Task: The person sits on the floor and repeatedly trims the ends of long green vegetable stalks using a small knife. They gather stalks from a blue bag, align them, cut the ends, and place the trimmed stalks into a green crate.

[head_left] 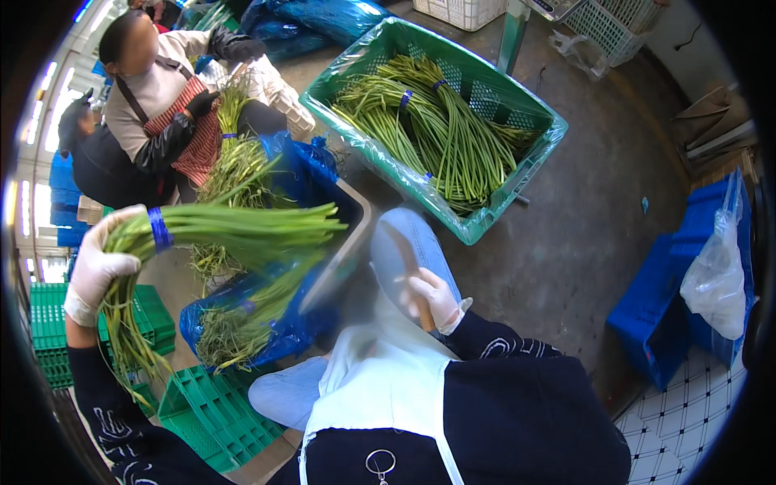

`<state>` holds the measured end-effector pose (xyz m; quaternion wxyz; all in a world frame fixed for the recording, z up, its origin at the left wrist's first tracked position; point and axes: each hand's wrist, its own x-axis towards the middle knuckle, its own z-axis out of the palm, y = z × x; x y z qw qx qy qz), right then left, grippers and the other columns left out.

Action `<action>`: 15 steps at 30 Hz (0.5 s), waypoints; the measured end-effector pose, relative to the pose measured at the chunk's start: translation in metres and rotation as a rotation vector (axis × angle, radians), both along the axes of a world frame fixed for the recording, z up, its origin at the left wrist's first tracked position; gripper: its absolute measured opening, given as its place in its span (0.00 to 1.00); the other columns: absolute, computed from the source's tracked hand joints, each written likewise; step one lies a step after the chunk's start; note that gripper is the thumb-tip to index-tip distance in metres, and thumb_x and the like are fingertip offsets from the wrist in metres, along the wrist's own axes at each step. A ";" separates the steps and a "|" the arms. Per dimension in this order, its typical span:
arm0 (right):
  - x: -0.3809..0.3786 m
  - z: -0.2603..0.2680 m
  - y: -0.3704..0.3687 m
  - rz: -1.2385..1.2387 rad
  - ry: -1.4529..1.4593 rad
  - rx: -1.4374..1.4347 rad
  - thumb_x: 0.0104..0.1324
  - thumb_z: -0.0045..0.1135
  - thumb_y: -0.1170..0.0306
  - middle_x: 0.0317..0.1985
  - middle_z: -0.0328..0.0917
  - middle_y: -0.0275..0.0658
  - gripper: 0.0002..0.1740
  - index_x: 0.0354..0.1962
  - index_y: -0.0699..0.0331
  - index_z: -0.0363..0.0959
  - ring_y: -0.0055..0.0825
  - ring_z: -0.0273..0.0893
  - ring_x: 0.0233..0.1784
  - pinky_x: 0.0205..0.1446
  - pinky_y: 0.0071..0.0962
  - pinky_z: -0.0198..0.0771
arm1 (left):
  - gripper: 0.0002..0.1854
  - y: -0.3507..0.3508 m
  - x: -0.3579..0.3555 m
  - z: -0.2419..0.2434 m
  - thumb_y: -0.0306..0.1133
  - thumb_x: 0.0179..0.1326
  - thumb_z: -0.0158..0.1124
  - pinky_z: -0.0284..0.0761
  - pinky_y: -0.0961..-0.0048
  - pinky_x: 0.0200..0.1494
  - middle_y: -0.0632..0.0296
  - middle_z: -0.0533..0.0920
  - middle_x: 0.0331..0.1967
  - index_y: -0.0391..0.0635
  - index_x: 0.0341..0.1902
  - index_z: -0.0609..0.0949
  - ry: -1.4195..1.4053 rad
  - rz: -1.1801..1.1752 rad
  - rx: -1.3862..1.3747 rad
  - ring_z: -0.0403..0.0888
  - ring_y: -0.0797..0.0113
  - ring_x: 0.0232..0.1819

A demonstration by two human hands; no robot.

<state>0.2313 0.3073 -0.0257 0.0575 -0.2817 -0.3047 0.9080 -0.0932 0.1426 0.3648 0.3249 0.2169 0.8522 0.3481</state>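
Observation:
My left hand (103, 270), in a white glove, grips a bundle of long green stalks (254, 227) bound with blue tape, held up at the left with the cut ends pointing right. In my gloved right hand (433, 297) is a knife (405, 248) by its wooden handle, blurred, over my right knee. Below the bundle stands a bin lined with blue plastic (303, 339), with more stalks (233, 333) in it. Several taped bundles (448, 133) lie in a green crate (515, 206) lined with clear film, beyond my knee.
A co-worker (170, 103) in a striped apron holds another bundle at upper left; a second person is behind. Green crates (212, 418) stand at lower left, blue bins (648, 309) with a clear plastic bag (718, 279) at right, white crates (600, 30) at the top.

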 end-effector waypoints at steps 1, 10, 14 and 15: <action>0.002 -0.001 0.001 -0.030 0.000 -0.002 0.71 0.48 0.64 0.25 0.76 0.35 0.13 0.45 0.64 0.74 0.18 0.68 0.19 0.23 0.17 0.62 | 0.39 0.012 -0.002 0.004 0.16 0.37 0.57 0.71 0.70 0.63 0.57 0.79 0.54 0.34 0.63 0.71 -0.005 -0.032 0.058 0.79 0.65 0.55; 0.009 -0.002 0.001 -0.210 -0.037 0.029 0.71 0.47 0.61 0.26 0.77 0.37 0.16 0.45 0.66 0.74 0.19 0.70 0.21 0.24 0.19 0.64 | 0.16 0.143 -0.027 -0.017 0.27 0.57 0.65 0.83 0.74 0.38 0.56 0.84 0.38 0.37 0.50 0.79 0.021 0.034 0.348 0.84 0.67 0.33; 0.033 -0.004 0.019 -0.417 -0.048 0.069 0.73 0.42 0.59 0.26 0.76 0.38 0.21 0.46 0.69 0.72 0.20 0.68 0.20 0.25 0.19 0.64 | 0.19 0.203 0.004 -0.119 0.37 0.57 0.69 0.82 0.73 0.34 0.58 0.83 0.33 0.39 0.48 0.78 -0.286 0.106 0.629 0.83 0.65 0.29; 0.040 -0.006 0.028 -0.476 -0.077 0.098 0.73 0.43 0.59 0.26 0.76 0.37 0.20 0.45 0.68 0.73 0.19 0.68 0.20 0.24 0.18 0.63 | 0.19 0.215 0.025 -0.159 0.40 0.59 0.68 0.80 0.70 0.37 0.59 0.81 0.35 0.41 0.48 0.77 -0.350 0.172 0.637 0.81 0.65 0.32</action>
